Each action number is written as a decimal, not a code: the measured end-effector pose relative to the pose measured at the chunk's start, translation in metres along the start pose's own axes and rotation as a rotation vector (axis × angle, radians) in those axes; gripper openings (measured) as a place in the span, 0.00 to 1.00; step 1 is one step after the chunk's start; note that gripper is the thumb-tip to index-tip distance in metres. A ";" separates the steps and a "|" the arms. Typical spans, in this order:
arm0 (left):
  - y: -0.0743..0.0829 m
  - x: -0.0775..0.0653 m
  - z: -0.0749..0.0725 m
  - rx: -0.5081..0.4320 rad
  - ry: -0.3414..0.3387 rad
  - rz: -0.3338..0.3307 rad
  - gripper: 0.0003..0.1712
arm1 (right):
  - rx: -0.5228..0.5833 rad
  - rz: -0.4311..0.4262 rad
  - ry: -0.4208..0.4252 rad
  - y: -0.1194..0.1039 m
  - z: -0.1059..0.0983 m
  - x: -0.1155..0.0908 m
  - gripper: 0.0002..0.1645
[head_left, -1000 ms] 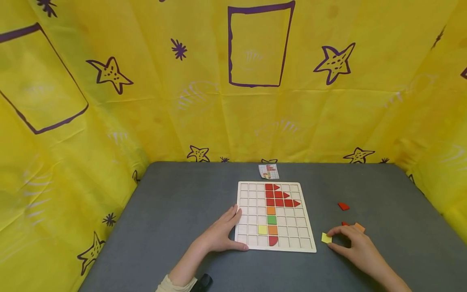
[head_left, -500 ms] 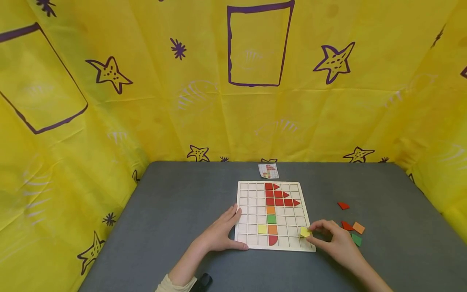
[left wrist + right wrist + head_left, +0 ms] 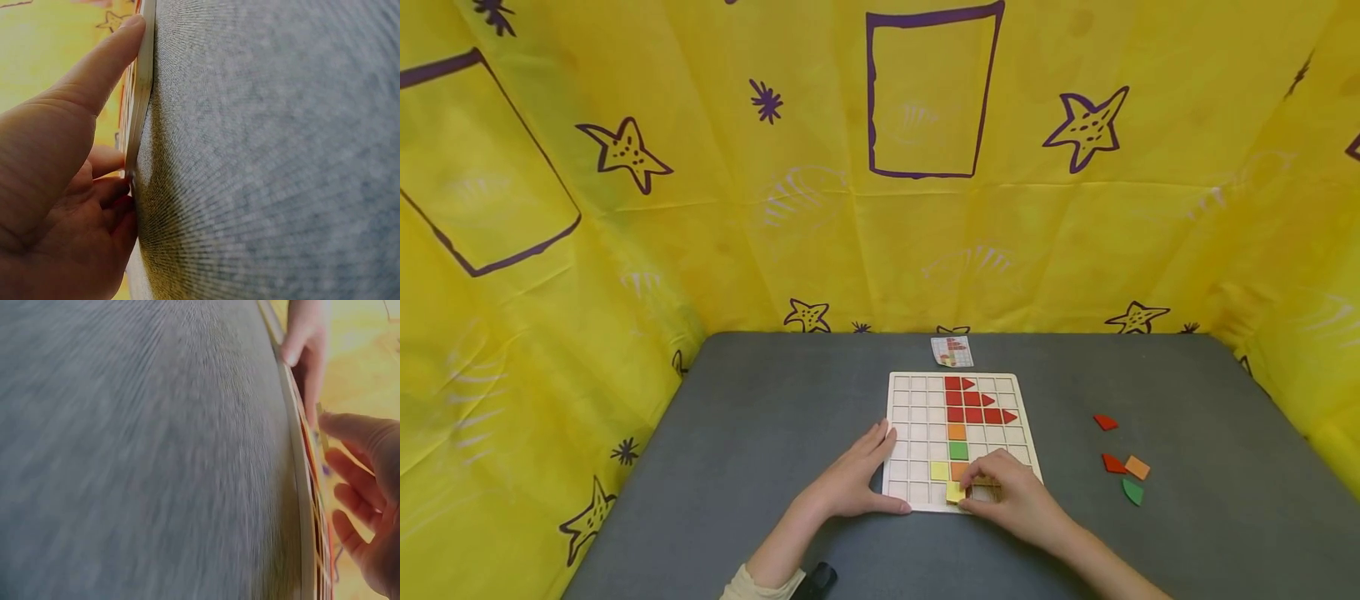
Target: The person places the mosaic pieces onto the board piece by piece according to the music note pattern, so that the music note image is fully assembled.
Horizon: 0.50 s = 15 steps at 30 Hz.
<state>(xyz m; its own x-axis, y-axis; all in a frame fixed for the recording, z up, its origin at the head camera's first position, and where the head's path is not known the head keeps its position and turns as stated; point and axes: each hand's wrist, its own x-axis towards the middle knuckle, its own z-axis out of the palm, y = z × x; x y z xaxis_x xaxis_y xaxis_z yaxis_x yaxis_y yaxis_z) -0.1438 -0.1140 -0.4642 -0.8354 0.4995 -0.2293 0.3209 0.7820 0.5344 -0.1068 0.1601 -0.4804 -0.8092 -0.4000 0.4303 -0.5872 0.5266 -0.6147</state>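
Observation:
Over the front row of the white grid board (image 3: 917,492), my right hand (image 3: 1018,500) pinches a yellow square tile (image 3: 955,493) between thumb and fingers. The tile overlaps the red rounded piece's cell in the head view; that piece is almost wholly hidden. In the right wrist view the tile (image 3: 322,425) shows edge-on, close over the board. My left hand (image 3: 853,475) rests at the board's front left corner, its fingers along the left side and its thumb (image 3: 119,53) at the front edge. Set in the board are red squares and triangles (image 3: 973,400), a green square (image 3: 958,451), orange squares (image 3: 957,432) and another yellow square (image 3: 939,471).
Loose on the grey table (image 3: 775,400) to the right lie two red pieces (image 3: 1105,422), an orange square (image 3: 1138,467) and a green rounded piece (image 3: 1132,492). Behind the board is a small pattern card (image 3: 952,352). Yellow printed cloth (image 3: 820,250) encloses the back and sides.
My right hand has carried the yellow tile leftward from the table right of the board to over its front row. The green loose piece is uncovered. My left hand has stayed in place.

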 end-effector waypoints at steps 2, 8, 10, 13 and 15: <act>0.000 0.000 0.000 0.002 0.001 0.002 0.64 | -0.023 -0.062 -0.009 -0.001 0.006 0.004 0.18; 0.001 0.000 0.000 -0.008 0.008 0.011 0.64 | -0.119 -0.133 -0.022 -0.005 0.016 0.010 0.16; 0.001 -0.001 0.000 -0.009 0.010 0.009 0.64 | -0.134 -0.136 -0.023 -0.005 0.018 0.011 0.15; 0.000 -0.001 0.000 -0.009 0.013 0.009 0.64 | -0.133 -0.138 -0.017 -0.006 0.019 0.011 0.14; 0.000 -0.001 0.000 -0.008 0.014 0.011 0.64 | -0.125 -0.143 -0.014 -0.006 0.019 0.010 0.14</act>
<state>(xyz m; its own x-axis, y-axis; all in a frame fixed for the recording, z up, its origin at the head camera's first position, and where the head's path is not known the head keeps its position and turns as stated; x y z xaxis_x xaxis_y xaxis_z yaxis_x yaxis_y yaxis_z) -0.1431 -0.1146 -0.4642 -0.8377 0.5031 -0.2123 0.3267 0.7733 0.5434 -0.1114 0.1386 -0.4850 -0.7173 -0.4873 0.4980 -0.6949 0.5523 -0.4605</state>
